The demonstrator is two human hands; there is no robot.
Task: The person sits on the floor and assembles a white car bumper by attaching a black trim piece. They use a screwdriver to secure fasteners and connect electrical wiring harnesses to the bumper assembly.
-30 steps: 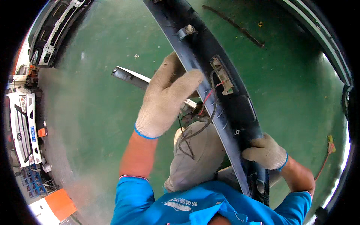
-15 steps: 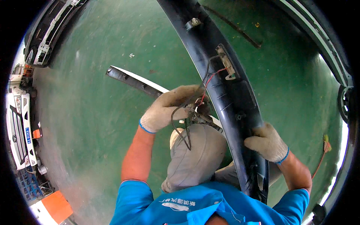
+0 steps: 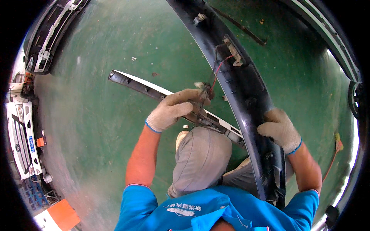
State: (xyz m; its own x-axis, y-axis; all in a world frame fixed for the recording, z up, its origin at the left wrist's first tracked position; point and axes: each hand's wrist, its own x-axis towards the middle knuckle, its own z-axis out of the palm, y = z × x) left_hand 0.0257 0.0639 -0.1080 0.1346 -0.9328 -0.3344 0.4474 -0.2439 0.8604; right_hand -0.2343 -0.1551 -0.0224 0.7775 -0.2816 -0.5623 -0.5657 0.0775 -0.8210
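Both my hands wear off-white knit gloves with blue cuffs. My right hand (image 3: 280, 129) is closed on the right edge of a long, dark, curved plastic car trim panel (image 3: 241, 96), its thumb over the inner face. The panel stretches from the top of the view down beside my right leg. My left hand (image 3: 173, 109) is closed on a dark wiring harness (image 3: 206, 91), left of the panel. A thin red wire (image 3: 218, 71) runs from it to a pale elongated fitting (image 3: 233, 52) on the panel. Another small fitting (image 3: 199, 18) sits farther up.
A white-edged narrow trim strip (image 3: 140, 86) lies on the green floor (image 3: 96, 127), passing under my left hand and behind my knee (image 3: 204, 158). White vehicle fronts (image 3: 23, 138) line the left side. A thin dark bar (image 3: 243, 27) lies beyond the panel, and a long-handled tool (image 3: 338, 144) lies right.
The panel has shifted a little right, and my right hand has moved up and right with it. The wire loop that hung over my knee has been drawn up by my left hand.
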